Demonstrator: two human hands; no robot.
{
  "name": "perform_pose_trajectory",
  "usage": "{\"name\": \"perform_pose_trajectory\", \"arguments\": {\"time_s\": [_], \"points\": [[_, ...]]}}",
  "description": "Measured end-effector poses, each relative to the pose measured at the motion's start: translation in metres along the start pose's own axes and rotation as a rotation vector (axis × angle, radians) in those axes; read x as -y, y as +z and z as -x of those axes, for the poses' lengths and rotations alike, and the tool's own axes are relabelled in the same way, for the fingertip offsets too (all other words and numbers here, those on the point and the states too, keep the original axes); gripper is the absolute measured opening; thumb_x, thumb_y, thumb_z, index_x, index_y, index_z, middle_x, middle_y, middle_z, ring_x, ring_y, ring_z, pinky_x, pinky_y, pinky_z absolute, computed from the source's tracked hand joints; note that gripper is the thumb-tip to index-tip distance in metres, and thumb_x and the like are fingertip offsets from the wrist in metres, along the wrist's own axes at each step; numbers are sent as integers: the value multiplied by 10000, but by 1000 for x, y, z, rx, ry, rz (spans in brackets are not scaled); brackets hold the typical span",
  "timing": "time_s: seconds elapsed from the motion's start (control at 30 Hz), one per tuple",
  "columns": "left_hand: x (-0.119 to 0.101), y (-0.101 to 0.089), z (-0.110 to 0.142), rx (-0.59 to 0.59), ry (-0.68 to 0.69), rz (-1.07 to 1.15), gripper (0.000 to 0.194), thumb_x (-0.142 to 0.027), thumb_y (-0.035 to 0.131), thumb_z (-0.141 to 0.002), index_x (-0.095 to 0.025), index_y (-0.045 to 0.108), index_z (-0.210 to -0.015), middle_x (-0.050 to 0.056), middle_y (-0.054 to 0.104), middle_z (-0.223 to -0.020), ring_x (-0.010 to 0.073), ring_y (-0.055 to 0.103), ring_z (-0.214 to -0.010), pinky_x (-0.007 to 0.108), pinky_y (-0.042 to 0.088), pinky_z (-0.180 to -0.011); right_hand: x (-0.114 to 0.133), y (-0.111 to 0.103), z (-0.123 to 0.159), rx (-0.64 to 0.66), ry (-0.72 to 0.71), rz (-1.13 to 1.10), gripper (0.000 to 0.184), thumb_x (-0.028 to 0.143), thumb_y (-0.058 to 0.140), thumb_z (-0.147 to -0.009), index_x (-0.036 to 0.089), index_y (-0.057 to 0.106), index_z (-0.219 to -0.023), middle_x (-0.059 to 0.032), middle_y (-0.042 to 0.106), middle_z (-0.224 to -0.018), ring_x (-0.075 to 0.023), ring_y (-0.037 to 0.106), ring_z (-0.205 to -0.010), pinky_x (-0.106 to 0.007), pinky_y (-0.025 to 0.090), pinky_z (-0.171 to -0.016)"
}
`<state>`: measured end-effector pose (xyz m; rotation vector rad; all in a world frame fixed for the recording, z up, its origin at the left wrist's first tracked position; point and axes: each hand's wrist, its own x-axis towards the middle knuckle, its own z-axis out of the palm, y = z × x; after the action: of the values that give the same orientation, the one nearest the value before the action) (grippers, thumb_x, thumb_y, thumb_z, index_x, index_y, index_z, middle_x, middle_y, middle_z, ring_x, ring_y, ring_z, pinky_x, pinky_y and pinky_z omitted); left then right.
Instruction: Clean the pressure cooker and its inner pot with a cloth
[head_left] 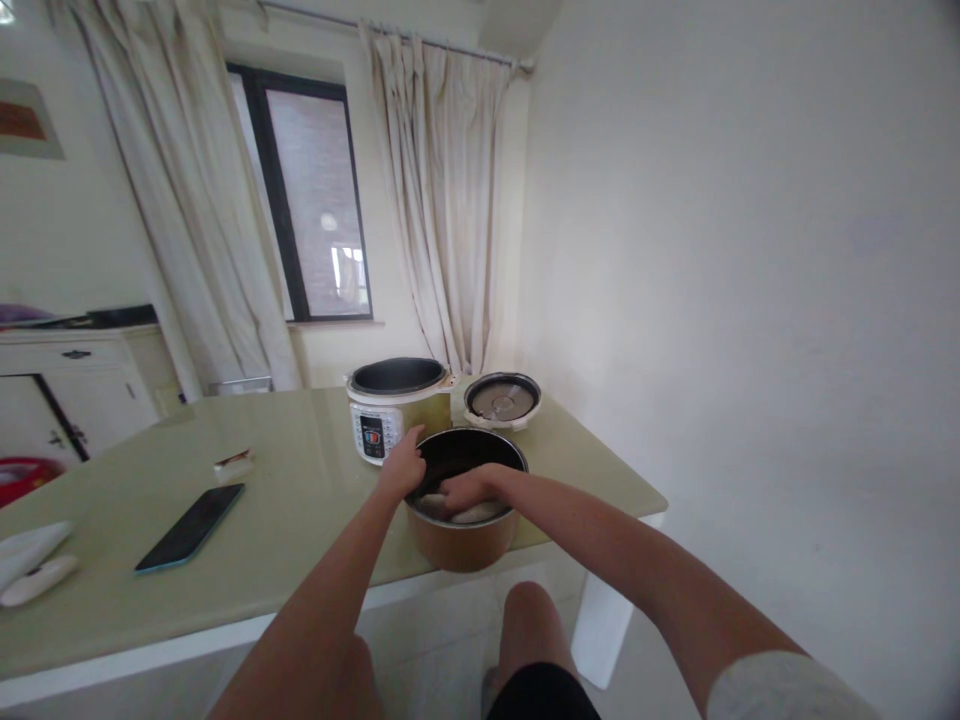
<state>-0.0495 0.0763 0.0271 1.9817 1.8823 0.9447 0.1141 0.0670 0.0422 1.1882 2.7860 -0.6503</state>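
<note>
A brown pot (461,545) with a dark inside stands upright at the table's front edge. On its left rim rests my left hand (405,466), gripping it with the index finger stretched out past the rim. My right hand (469,488) reaches down into the pot, fingers closed on what looks like a pale cloth (480,513) against the inner wall. The fingertips are partly hidden. Right behind the pot is a white and green electric pressure cooker (397,415), its top uncovered. A round lid (504,400) lies beside the cooker, inner side up.
The greenish table (300,540) ends at a corner on the right, near a white wall (750,250). A dark phone (191,527) and a small white item (234,464) lie to the left. Further left are white objects (37,570). Curtains (457,200) hang behind.
</note>
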Motion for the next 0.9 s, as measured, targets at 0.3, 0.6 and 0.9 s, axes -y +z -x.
{"name": "perform_pose_trajectory", "arguments": {"time_s": [0.3, 0.6, 0.9], "points": [[-4, 13, -8, -53, 69, 122, 564, 46, 481, -770, -164, 766, -1209, 108, 779, -1251, 235, 691, -1214, 368, 491, -1126, -14, -22, 24, -243, -97, -53, 382, 421, 746, -867, 151, 734, -1136, -118, 770, -1154, -284, 712, -1026, -385, 533, -962], [-31, 42, -15, -112, 68, 232, 607, 67, 438, -688, -153, 789, -1132, 95, 720, -1373, 209, 631, -1329, 347, 408, -1229, -69, -30, 100, -1260, 95, -778, 492, 577, 656, -911, 157, 686, -1166, -120, 768, -1139, -277, 703, -1035, -429, 569, -952], [-64, 64, -17, -100, 27, 336, 575, 39, 434, -727, -176, 776, -1136, 79, 787, -1218, 236, 692, -1208, 366, 512, -1114, -30, 20, 136, -1418, -45, -181, 375, 339, 618, -940, 220, 629, -1296, -132, 702, -1259, -278, 684, -1147, -438, 575, -987]]}}
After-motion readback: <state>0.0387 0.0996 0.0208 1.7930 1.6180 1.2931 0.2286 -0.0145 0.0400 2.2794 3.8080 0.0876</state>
